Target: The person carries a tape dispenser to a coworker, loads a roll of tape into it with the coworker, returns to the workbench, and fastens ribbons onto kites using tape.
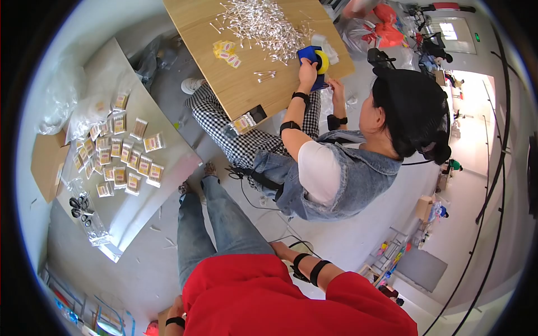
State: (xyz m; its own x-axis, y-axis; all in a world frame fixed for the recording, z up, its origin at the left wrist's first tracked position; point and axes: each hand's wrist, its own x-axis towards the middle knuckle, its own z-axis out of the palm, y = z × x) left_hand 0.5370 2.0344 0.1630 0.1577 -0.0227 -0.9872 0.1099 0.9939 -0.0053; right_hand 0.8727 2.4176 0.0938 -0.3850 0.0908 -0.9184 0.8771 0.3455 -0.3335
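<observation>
1. Hands: left hand (pixel 176 306) beside box (pixel 163 320), right hand (pixel 278 248) at hip; finger states indeterminable.
2. Swab packets (pixel 119 148): about twenty, left-frame table (pixel 126 217).
3. Open floor (pixel 171 95) separates its edge from wooden table (pixel 238 92).

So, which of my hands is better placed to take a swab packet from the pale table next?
Probably the left hand: it is on the same side as the pale table and its swab packets. The right hand is by the opposite hip.
</observation>
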